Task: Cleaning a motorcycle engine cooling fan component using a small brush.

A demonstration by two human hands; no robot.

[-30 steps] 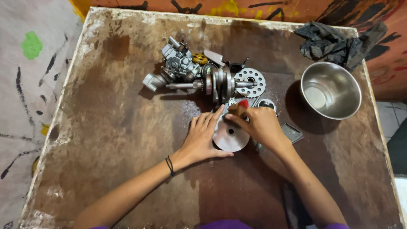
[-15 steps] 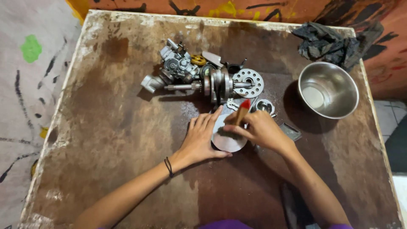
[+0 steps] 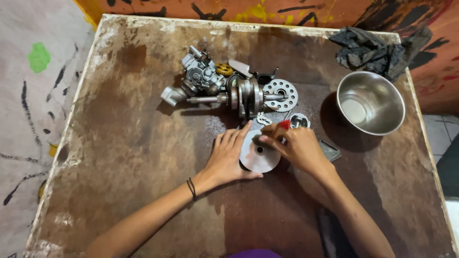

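At table centre lies a round silvery metal disc with a centre hole (image 3: 260,154). The left hand (image 3: 228,157) rests flat, fingers spread, touching its nine-o'clock edge. The right hand (image 3: 297,147), at three o'clock, pinches a small red-tipped tool (image 3: 284,124) over it. A steel bowl (image 3: 371,102) sits toward two o'clock.

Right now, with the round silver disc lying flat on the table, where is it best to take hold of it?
Probably by the rim. The silver disc lies flat on the brown table, so only its edge offers a pinch. The left hand covers its left edge and the right hand its upper right; the near edge, toward the person, is free, so come from there.
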